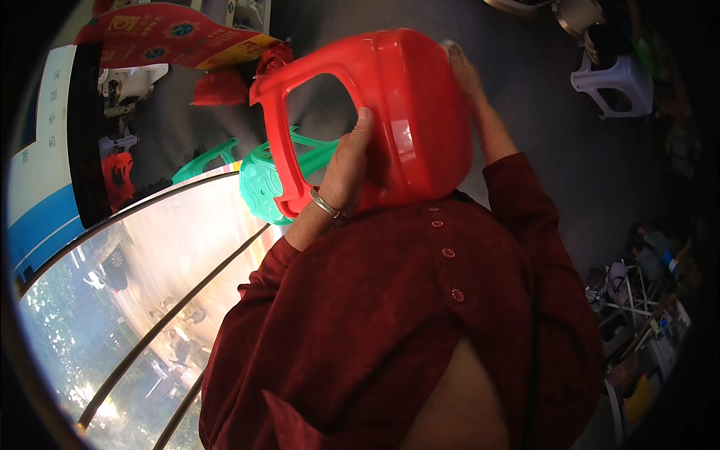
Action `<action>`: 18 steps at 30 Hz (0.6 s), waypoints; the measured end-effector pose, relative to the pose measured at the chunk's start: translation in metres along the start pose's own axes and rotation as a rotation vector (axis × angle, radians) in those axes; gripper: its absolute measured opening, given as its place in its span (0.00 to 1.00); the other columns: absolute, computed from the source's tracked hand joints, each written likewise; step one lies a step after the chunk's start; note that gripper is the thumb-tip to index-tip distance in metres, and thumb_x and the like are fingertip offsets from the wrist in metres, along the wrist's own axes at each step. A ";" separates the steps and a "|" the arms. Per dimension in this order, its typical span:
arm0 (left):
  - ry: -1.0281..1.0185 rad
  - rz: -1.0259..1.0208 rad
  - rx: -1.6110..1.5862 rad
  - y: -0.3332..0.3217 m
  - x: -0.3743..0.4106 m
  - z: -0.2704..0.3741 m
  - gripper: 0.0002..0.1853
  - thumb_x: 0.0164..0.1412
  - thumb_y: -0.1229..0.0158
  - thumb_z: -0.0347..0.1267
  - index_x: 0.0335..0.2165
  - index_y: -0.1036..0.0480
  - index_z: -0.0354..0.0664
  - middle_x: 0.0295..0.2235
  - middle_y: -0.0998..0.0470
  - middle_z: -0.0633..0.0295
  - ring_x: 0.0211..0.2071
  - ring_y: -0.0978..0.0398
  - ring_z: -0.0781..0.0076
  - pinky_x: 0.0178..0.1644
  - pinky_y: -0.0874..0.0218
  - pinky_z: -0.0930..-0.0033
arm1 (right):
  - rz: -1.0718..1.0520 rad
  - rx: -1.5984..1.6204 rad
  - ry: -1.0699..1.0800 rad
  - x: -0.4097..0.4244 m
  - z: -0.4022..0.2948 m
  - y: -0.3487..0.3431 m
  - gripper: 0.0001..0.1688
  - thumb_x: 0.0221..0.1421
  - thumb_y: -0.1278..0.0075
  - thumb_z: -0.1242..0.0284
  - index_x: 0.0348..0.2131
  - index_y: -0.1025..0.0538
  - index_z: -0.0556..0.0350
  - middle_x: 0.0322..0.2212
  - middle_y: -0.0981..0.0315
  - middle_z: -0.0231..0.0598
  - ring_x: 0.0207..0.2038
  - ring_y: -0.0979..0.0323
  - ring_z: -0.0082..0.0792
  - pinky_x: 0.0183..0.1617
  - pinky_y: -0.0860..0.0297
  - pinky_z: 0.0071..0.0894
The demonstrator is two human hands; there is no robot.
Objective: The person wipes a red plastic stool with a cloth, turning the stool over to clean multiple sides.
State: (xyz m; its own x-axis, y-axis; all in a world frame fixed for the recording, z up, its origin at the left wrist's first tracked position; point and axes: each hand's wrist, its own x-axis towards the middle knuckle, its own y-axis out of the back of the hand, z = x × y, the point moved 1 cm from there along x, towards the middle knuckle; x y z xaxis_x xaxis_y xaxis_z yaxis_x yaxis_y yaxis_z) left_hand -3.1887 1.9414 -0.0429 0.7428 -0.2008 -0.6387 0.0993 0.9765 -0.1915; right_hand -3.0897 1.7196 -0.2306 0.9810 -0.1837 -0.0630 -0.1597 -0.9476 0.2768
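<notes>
A glossy red plastic stool (413, 112) is tipped on its side in front of my chest, its lower edge against my dark red shirt (405, 264). My left hand (346, 166), with a silver bracelet (324, 203) at the wrist, grips the stool beside the large opening between its legs; the thumb shows and the other fingers are hidden. On the far right side, my right hand (464, 70) rests against the stool's seat end. Something pale, perhaps a cloth, shows at its fingertips, but blur hides what it is.
Green plastic stools (261, 183) stand behind the red one, by a glass door (169, 270) on the left. A red printed board (169, 34) is at upper left. A pale plastic stool (616, 87) stands at upper right. Cluttered items (624, 287) fill the lower right.
</notes>
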 end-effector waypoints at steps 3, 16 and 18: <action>-0.078 0.101 -0.144 0.000 0.001 -0.002 0.35 0.58 0.58 0.53 0.48 0.39 0.30 0.47 0.35 0.58 0.47 0.38 0.75 0.53 0.50 0.75 | -0.187 0.410 -0.555 -0.049 0.021 -0.006 0.37 0.57 0.74 0.46 0.42 0.30 0.60 0.35 0.29 0.42 0.38 0.31 0.30 0.41 0.36 0.29; -0.049 0.159 -0.198 0.002 0.008 -0.004 0.29 0.60 0.58 0.46 0.51 0.42 0.34 0.49 0.35 0.58 0.49 0.37 0.69 0.54 0.47 0.70 | -0.198 -0.250 0.580 -0.162 -0.127 0.046 0.22 0.53 0.55 0.66 0.45 0.34 0.61 0.37 0.31 0.43 0.37 0.32 0.32 0.40 0.36 0.28; -0.070 0.088 -0.202 0.002 0.007 -0.008 0.28 0.60 0.58 0.46 0.50 0.41 0.35 0.48 0.34 0.58 0.48 0.35 0.70 0.53 0.46 0.71 | -0.138 -0.027 0.619 -0.145 -0.124 0.017 0.27 0.53 0.54 0.65 0.50 0.40 0.57 0.44 0.37 0.43 0.44 0.37 0.35 0.45 0.39 0.30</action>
State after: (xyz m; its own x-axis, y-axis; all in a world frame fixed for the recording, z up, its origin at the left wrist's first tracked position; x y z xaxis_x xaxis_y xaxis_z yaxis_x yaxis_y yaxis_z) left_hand -3.1887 1.9415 -0.0535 0.7873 -0.1023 -0.6080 -0.0974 0.9531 -0.2865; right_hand -3.2212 1.7626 -0.0977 0.8757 0.1322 0.4644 -0.0326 -0.9435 0.3298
